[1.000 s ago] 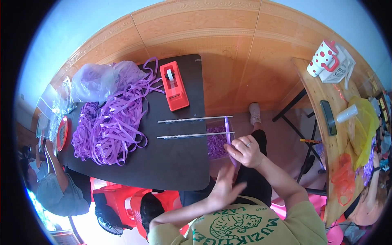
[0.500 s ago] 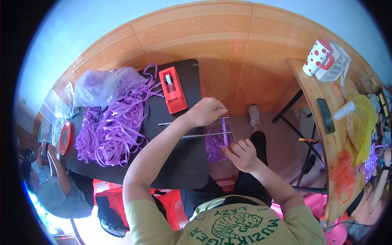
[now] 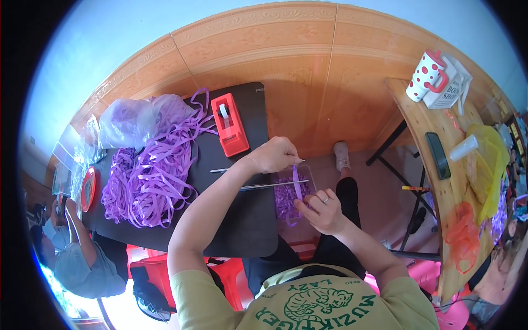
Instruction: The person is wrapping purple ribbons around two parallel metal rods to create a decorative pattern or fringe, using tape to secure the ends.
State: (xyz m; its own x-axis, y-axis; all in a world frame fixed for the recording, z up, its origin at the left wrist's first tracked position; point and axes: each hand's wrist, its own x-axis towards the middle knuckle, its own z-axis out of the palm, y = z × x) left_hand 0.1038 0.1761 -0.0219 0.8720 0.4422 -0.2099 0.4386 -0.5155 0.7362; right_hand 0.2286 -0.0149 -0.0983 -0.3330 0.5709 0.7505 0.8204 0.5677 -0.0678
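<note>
A short strip of purple ribbon (image 3: 297, 182) runs across two thin metal rods (image 3: 278, 184) that jut out past the table's right edge. My left hand (image 3: 275, 154) is closed, its fingertips pinched at the ribbon's far end by the farther rod. Nearer to me, my right hand (image 3: 324, 212), with a ring on one finger, pinches the ribbon's near end. Below the rods sits a clear bin (image 3: 312, 175) holding many small purple ribbon pieces (image 3: 283, 201). My left forearm hides part of the rods.
On the black table (image 3: 236, 231) lie a heap of purple ribbon (image 3: 151, 184), a plastic bag (image 3: 132, 121), a red tape dispenser (image 3: 231, 126) and a red plate (image 3: 88, 188). A wooden table (image 3: 421, 126) at right bears a dotted tumbler (image 3: 426, 77) and a phone (image 3: 438, 155). Another person (image 3: 82, 264) sits at far left.
My left hand has come down slightly, bringing its fingertips to the ribbon's far end. My right hand has shifted a little left. A purple curl now shows at the bin's near side.
</note>
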